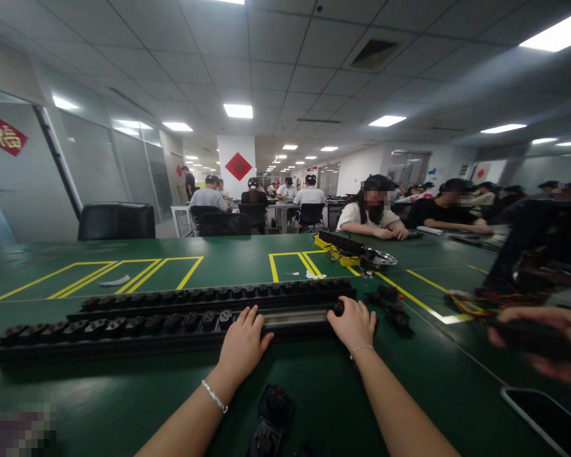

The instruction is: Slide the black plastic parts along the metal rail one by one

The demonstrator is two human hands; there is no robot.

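Note:
A long black power strip housing lies across the green table in front of me. Black socket modules fill its left part in a row, and the channel between my hands is bare. My left hand is closed over the housing at the end of that row, fingers over the top and thumb on the near side. At the housing's right end, my right hand grips a small black socket module. Behind lies a second housing with its own row of modules. Loose modules lie nearer me.
More black parts lie to the right of the housings. A co-worker's blurred hand holds a dark object at the right, above a phone. Wires, a yellow-and-black strip and a metal dish lie farther back. Several people sit beyond.

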